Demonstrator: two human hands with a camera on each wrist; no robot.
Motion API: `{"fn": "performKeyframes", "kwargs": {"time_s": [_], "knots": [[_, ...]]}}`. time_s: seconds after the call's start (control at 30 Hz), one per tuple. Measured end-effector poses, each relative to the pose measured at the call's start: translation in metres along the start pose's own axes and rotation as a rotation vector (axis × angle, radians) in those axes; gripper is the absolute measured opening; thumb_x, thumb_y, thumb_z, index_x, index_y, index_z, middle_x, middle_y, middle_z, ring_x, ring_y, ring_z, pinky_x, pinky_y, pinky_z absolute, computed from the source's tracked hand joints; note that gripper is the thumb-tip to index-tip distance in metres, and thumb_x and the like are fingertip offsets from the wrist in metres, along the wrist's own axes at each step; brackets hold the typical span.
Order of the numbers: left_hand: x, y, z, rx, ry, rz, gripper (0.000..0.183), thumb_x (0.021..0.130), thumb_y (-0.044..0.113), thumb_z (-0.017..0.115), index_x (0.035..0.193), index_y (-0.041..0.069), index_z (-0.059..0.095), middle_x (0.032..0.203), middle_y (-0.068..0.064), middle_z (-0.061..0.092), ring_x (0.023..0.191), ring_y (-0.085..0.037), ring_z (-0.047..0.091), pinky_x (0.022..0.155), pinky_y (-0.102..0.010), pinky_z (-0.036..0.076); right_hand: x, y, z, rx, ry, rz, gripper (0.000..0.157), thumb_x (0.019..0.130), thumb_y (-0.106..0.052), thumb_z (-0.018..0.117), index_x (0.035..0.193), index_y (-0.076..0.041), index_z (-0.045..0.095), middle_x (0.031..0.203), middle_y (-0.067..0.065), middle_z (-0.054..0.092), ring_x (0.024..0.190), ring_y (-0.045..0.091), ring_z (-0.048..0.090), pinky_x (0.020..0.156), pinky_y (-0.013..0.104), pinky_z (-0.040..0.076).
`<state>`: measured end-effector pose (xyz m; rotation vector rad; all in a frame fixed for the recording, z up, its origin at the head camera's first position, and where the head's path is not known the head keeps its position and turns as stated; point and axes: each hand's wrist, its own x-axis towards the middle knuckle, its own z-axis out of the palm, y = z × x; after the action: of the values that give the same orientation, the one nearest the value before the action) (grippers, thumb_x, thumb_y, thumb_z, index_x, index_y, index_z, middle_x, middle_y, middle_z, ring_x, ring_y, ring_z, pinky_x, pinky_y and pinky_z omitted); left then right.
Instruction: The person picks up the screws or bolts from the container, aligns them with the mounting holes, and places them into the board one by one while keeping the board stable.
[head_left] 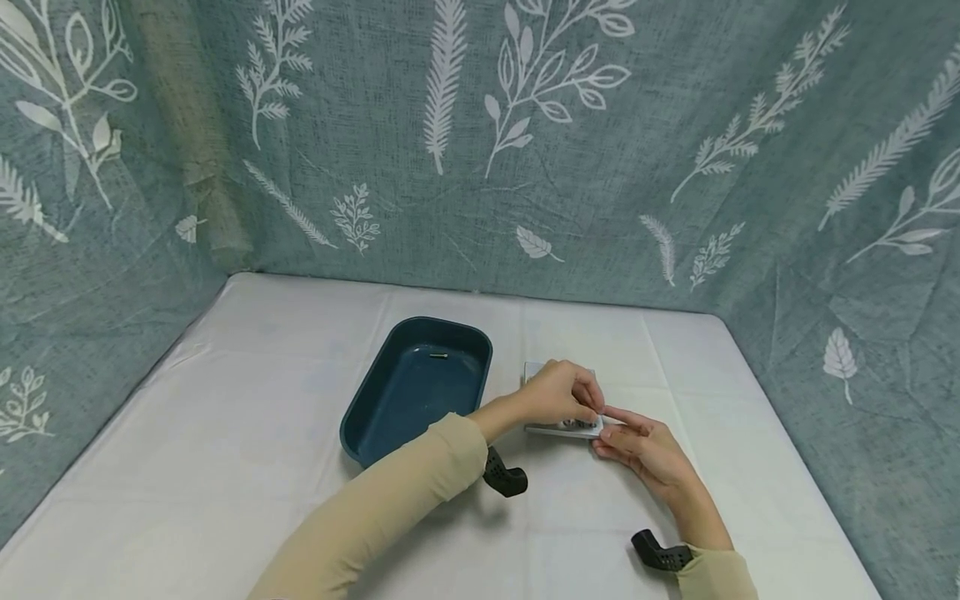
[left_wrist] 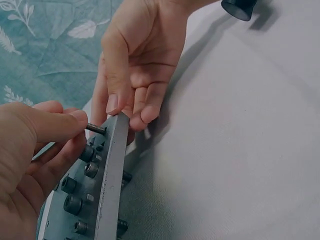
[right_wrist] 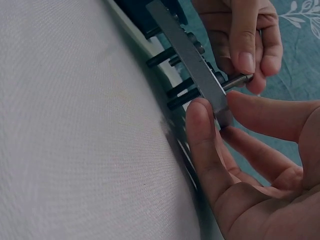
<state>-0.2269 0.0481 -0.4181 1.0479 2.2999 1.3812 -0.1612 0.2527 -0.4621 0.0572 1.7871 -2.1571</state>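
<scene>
My left hand [head_left: 558,393] pinches a thin screw [left_wrist: 95,128] between thumb and fingers, its free end right at a hole near the end of a metal plate [left_wrist: 111,185]. My right hand [head_left: 648,454] grips that same end of the plate, thumb on one face and fingers on the other. Several socket head screws [left_wrist: 72,204] of different sizes sit in the plate. Their threaded shanks [right_wrist: 162,56] stick out on the other side, as the right wrist view shows. From the head view, the left hand covers much of the plate.
A dark blue tray [head_left: 360,392] stands left of the plate, with a single small screw [head_left: 438,356] lying inside. My left forearm passes over its near right corner. White cloth [head_left: 187,433] covers the table, and a green leaf-patterned curtain [head_left: 390,125] hangs behind and at the sides.
</scene>
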Motion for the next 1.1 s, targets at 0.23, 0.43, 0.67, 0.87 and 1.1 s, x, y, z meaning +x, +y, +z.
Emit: {"fn": "performKeyframes", "kwargs": {"time_s": [0.23,0.43,0.67,0.87,1.1], "knots": [[0.0015,-0.0005,0.0022,0.019,0.007,-0.002,0.010,0.083,0.002,0.079,0.088,0.009,0.074,0.080,0.007,0.071,0.075,0.001,0.065,0.069,-0.017,0.051,-0.0015,-0.0024,0.0006,0.002,-0.011,-0.001,0.063,0.092,0.007,0.063,0.145,0.015,0.031,0.096,0.011,0.070,0.090,0.021,0.069,0.088,0.036,0.053],[0.0030,-0.0003,0.0034,0.040,0.006,0.014,0.011,0.083,-0.001,0.077,0.088,0.009,0.074,0.081,0.005,0.072,0.074,0.002,0.064,0.071,-0.017,0.050,-0.0024,-0.0033,0.0009,0.012,-0.020,0.003,0.062,0.093,0.007,0.062,0.145,0.016,0.030,0.097,0.012,0.069,0.090,0.021,0.069,0.088,0.035,0.053],[0.0021,-0.0002,0.0054,0.046,-0.025,0.016,0.011,0.085,0.000,0.076,0.090,0.009,0.073,0.084,0.007,0.071,0.077,0.002,0.064,0.073,-0.016,0.050,-0.0025,-0.0023,0.0012,0.010,-0.014,0.001,0.061,0.093,0.008,0.060,0.145,0.016,0.029,0.097,0.012,0.070,0.089,0.021,0.069,0.087,0.035,0.054],[0.0009,-0.0013,0.0063,0.048,-0.046,0.022,0.009,0.087,0.001,0.074,0.090,0.009,0.073,0.084,0.008,0.071,0.079,0.001,0.064,0.075,-0.016,0.050,-0.0026,-0.0012,0.0013,0.004,-0.018,-0.002,0.061,0.093,0.009,0.060,0.145,0.017,0.029,0.099,0.013,0.069,0.089,0.020,0.069,0.087,0.035,0.054],[-0.0030,-0.0008,0.0017,0.037,-0.022,0.047,0.007,0.091,0.003,0.070,0.094,0.009,0.073,0.087,0.008,0.070,0.083,0.000,0.064,0.078,-0.016,0.050,-0.0027,-0.0007,0.0023,0.002,-0.010,0.002,0.061,0.093,0.009,0.060,0.145,0.016,0.030,0.098,0.013,0.069,0.088,0.020,0.069,0.087,0.035,0.054]]}}
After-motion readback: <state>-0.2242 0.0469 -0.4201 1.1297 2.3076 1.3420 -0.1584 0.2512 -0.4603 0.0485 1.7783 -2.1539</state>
